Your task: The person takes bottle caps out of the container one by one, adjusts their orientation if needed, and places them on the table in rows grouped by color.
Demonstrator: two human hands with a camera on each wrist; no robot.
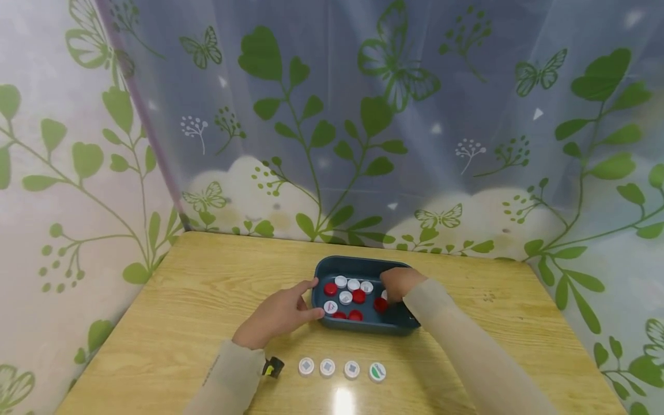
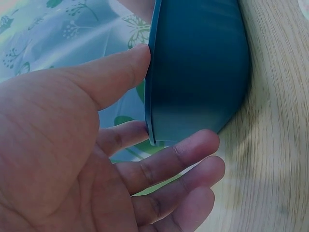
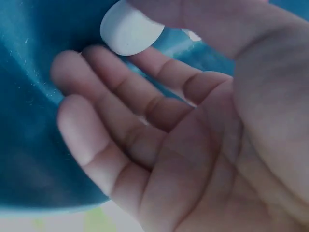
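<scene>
A dark blue plastic bin (image 1: 358, 326) stands on the table, with white bottle caps (image 1: 345, 297) and red bottle caps (image 1: 330, 289) scattered over its floor. My left hand (image 1: 282, 314) touches the rim at its left end with thumb and index finger. In the left wrist view the other fingers (image 2: 193, 150) extend loosely beside the bin's wall. My right hand (image 1: 399, 283) reaches into the right part of the bin. Between its thumb and fingertips it pinches a white bottle cap (image 3: 128, 31), seen in the right wrist view; the thumb covers part of the cap.
In front of the bin, several white bottle caps (image 1: 327, 368) form a row on the wooden table (image 1: 233, 276), the rightmost one with a green print. A small black-and-yellow object (image 1: 272, 367) is at the left sleeve. Behind the table hangs a patterned curtain (image 1: 332, 115).
</scene>
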